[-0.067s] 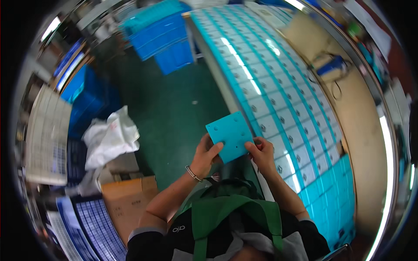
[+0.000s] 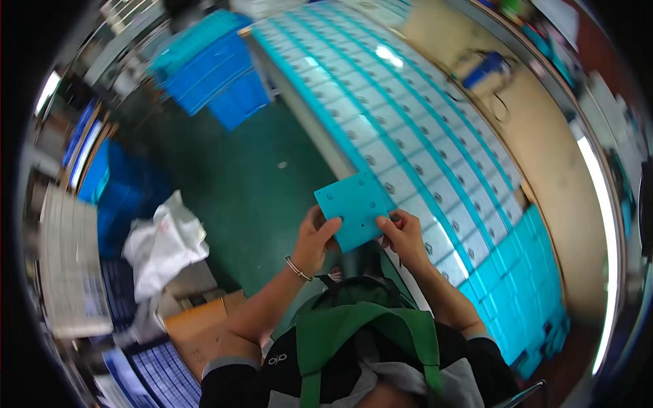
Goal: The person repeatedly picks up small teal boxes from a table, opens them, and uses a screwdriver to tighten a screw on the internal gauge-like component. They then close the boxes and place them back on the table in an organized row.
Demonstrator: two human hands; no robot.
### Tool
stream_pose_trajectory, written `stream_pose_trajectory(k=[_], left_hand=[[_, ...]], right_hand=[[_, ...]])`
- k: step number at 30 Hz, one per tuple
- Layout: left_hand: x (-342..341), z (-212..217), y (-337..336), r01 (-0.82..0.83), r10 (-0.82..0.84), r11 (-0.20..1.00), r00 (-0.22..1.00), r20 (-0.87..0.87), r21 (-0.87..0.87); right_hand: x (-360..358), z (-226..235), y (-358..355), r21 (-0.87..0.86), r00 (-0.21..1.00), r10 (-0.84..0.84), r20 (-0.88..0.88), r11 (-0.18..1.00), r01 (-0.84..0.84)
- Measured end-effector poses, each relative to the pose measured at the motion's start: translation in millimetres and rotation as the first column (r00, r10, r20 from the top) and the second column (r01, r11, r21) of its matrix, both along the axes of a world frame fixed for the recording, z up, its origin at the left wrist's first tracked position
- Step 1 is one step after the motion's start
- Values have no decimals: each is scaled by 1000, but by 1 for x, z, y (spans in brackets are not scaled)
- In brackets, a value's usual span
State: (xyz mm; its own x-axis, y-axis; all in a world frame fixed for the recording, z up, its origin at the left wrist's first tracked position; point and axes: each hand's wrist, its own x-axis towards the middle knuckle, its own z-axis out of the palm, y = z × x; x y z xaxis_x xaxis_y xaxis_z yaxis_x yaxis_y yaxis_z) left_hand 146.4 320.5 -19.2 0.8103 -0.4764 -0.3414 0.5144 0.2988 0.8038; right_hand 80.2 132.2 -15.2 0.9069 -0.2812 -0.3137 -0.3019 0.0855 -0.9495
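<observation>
A flat turquoise square panel (image 2: 355,212) with several small holes is held up in front of me, over the gap between floor and table. My left hand (image 2: 317,239) grips its left edge, thumb on the face and fingers behind. At the right edge, my right hand (image 2: 401,234) pinches the same panel, its thumb also on the face. The fingers behind the panel are mostly hidden. To the right, rows of pale square panels (image 2: 425,166) with turquoise edges and small dark fittings cover the table.
Plain turquoise pieces (image 2: 517,292) lie at the table's near end. Blue crates (image 2: 228,75) stand at the far left on the green floor (image 2: 252,183). Left of me are a white sack (image 2: 166,241), a cardboard box (image 2: 201,326) and blue trays (image 2: 160,370). A blue cabled tool (image 2: 484,69) lies far right.
My view has turned slightly, so the table and crates appear shifted to the left. Both hands keep their hold on the turquoise panel, which sits nearly the same in front of me.
</observation>
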Motion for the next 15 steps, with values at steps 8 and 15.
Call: stream_pose_trajectory(k=[8,15], left_hand=[[24,-42,-119,473,-512,859,798,-318,-195],[13,-44,-211,605,-611,787,740,-281,-119]], right_hand=[[-65,-20,-74,264,880,-473,-45,844,467],[-104,-46,-127,257,792,-608,50,774,578]])
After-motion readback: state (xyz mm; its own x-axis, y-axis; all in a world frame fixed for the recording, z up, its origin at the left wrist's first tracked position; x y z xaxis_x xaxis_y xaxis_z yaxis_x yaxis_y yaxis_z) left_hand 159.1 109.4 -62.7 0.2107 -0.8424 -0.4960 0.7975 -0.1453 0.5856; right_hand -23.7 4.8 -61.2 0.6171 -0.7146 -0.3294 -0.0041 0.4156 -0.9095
